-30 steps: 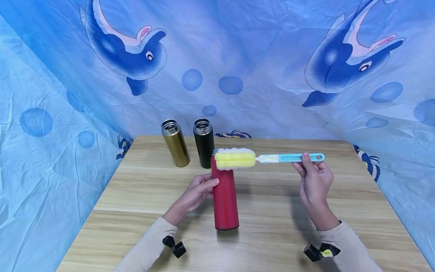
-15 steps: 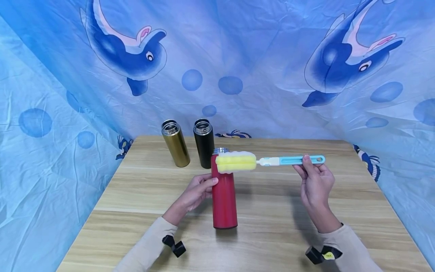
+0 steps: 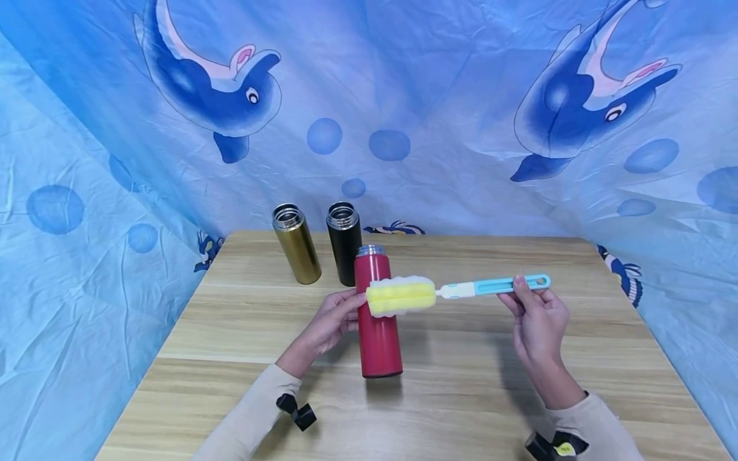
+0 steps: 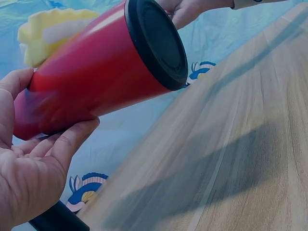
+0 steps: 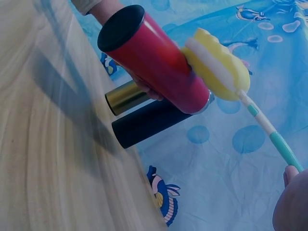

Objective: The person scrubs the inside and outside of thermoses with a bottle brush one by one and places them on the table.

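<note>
My left hand [image 3: 334, 320] grips a red thermos bottle [image 3: 380, 346] around its upper side and holds it above the table, its uncapped metal mouth tilted up and away. In the left wrist view the black base of the red bottle [image 4: 103, 72] faces the camera. The handle end of a bottle brush [image 3: 501, 286] is pinched between thumb and fingers of my right hand [image 3: 541, 323]. Its yellow and white sponge head [image 3: 401, 296] lies across the outside of the red bottle, near my left thumb. In the right wrist view the sponge head [image 5: 219, 65] is alongside the bottle's wall.
Two uncapped bottles, one gold [image 3: 298, 250] and one black [image 3: 344, 246], stand upright at the back left of the wooden table [image 3: 473, 397]. A blue curtain with dolphins [image 3: 450, 186] hangs behind and along the sides.
The brush's sponge head has slid down along the red bottle from its mouth to its upper middle, uncovering the metal neck. The red bottle has risen slightly in the head view.
</note>
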`<state>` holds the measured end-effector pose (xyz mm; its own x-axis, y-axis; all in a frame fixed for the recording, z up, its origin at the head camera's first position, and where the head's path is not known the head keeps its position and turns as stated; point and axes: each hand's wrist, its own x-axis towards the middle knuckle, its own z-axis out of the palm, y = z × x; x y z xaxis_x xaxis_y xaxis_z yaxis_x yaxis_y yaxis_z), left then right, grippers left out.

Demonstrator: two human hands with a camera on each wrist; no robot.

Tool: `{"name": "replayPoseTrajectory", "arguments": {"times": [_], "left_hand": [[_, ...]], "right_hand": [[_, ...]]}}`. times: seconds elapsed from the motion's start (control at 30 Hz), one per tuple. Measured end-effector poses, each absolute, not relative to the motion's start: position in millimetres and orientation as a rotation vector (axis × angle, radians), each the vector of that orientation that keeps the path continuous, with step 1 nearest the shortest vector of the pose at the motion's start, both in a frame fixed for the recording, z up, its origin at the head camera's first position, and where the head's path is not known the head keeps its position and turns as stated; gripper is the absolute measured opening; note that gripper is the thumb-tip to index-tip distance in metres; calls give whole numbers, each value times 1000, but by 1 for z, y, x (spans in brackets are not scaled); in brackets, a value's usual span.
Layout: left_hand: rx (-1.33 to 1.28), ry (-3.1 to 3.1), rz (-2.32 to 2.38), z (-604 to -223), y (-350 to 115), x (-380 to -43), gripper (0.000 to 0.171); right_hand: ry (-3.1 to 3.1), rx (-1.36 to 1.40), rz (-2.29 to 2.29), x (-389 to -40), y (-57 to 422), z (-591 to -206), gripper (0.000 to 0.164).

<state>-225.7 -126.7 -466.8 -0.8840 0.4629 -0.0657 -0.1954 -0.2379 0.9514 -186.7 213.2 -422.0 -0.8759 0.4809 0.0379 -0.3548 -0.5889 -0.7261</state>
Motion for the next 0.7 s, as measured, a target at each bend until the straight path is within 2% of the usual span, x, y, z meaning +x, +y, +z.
{"name": "replayPoseTrajectory", "arguments": {"times": [0.2,0.43,0.7], "left_hand": [[284,1633,2161,-465,-126,-226,53],[225,1689,2146,-463,-126,-226,55],[156,1771,2115,-467,-122,-228,57]], "right_hand": [[-1143,-234,2430,-180,216,-427,14],[-1148,-236,2446,-174,217,-432,8],[-1185,-250,2442,-168,218,-436,9]]}}
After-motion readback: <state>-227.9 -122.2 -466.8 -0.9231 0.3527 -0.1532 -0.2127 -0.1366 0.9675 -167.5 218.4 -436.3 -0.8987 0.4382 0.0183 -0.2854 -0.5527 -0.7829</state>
